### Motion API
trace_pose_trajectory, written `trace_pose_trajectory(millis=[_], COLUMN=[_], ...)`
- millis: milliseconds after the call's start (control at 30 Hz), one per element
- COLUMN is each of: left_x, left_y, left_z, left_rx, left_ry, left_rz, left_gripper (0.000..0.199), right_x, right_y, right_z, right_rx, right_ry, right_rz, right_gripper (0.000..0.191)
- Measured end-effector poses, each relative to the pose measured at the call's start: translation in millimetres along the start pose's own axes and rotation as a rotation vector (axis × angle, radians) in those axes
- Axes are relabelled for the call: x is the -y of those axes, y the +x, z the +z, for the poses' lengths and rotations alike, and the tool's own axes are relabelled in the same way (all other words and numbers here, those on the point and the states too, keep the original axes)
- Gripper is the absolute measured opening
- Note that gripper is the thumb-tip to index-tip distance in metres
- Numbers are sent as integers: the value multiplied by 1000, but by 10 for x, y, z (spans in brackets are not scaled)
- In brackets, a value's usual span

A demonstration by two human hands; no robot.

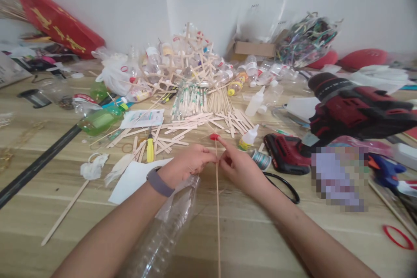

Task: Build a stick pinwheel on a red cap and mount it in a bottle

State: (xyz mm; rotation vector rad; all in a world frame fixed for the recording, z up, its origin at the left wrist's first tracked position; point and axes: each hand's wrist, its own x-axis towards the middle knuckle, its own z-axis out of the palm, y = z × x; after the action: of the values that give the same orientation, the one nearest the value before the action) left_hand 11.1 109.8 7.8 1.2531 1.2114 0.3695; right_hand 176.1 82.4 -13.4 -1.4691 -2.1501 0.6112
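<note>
Thin stick (218, 208), apparently in both hands (213, 160)

You are facing no wording that is reading clearly. Gold Chinese-style characters are running across the red bag (61, 21), but they are blurring. Markings are circling the drill's collar (330, 86), and print is showing on the white packet (143, 118) and the clear plastic bag (260, 17), all too small or soft for you.

A thin, pale stick (218, 208) points straight away from the camera, a small red piece (214, 137) at its far end.
</note>
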Motion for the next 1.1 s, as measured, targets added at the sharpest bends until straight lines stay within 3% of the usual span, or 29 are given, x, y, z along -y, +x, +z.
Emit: trace_pose_trajectory(millis=[133, 333, 533, 667, 867, 1100], left_x=[43, 116, 210, 287, 344, 334], left_y=[-46, -35, 43, 88, 109, 113], left_z=[4, -34, -28, -12, -2, 4], left_rx=[22, 21, 60, 23, -68, -75], left_ry=[-24, -7, 15, 53, 137, 110], left_rz=[11, -33, -30, -12, 8, 12], left_gripper=[17, 18, 21, 19, 22, 29], right_x=[3, -10, -29, -37, -35, -77], right_y=[-48, -89, -38, -27, -92, -101], right_z=[-27, -109, -118, -95, -67, -5], right_rx=[-10, -22, -4, -10, -2, 2], right_ry=[5, -65, -140, -145, -54, 45], right_rz=[-4, -33, -61, -76, -185, -246], right_gripper=[63, 23, 17, 15, 16, 16])
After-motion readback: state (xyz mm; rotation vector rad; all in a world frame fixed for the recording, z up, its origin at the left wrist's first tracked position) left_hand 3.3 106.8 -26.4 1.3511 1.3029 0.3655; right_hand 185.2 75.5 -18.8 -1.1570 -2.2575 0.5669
